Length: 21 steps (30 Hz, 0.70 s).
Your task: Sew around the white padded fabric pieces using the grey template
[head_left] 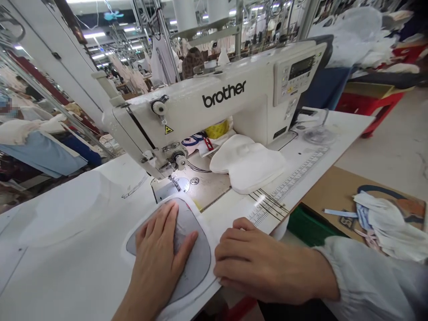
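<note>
- A grey fabric piece with a white border lies flat on the white table, lower centre of the frame, just in front of the needle.
- The left hand presses flat on it, fingers spread wide.
- The right hand rests at its right edge, fingers curled, holding nothing.
- Behind stands a white sewing machine; a stack of white pieces lies right of centre.

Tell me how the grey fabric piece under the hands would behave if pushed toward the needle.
The grey fabric piece lies thin and flat, so it is probably floppy and light. On the smooth white table it would likely slide easily. The left hand presses flat on it, perhaps to stop shifting.
</note>
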Motion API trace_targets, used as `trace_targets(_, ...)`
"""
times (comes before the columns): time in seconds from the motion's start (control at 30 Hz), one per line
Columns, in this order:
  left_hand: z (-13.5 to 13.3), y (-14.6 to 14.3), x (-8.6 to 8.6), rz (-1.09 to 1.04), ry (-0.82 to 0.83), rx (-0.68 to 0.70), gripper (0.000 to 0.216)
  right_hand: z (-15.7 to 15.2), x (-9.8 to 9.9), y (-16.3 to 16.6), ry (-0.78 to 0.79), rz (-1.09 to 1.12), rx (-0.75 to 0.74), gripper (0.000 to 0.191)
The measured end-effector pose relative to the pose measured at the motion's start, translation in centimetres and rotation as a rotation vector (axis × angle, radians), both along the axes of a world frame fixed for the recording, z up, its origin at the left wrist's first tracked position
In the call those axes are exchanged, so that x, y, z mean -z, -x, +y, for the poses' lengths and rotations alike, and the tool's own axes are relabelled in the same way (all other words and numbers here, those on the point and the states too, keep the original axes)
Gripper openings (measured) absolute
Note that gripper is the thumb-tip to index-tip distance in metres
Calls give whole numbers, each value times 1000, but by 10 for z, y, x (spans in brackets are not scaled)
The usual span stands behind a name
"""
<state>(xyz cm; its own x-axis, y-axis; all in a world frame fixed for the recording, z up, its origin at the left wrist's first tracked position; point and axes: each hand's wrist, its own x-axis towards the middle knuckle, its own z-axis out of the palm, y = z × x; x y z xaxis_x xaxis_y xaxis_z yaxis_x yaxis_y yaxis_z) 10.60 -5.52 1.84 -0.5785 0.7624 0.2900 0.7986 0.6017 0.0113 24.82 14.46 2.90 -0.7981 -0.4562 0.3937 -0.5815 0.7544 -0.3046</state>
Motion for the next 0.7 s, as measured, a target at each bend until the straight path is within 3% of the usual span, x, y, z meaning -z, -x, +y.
trace_targets(0.4, -1, -3, -7, -36, 48, 49, 55, -4, 0, -1, -7, 3, 19, 21)
trace_targets(0.57, 0, -2, -8, -38, 50, 66, 53, -11, -13, 9, -148, 95, -6, 31)
trace_targets(0.7, 0, -2, -9, -36, 55, 75, 52, -9, -24, 17, -200, -25, -62, 24)
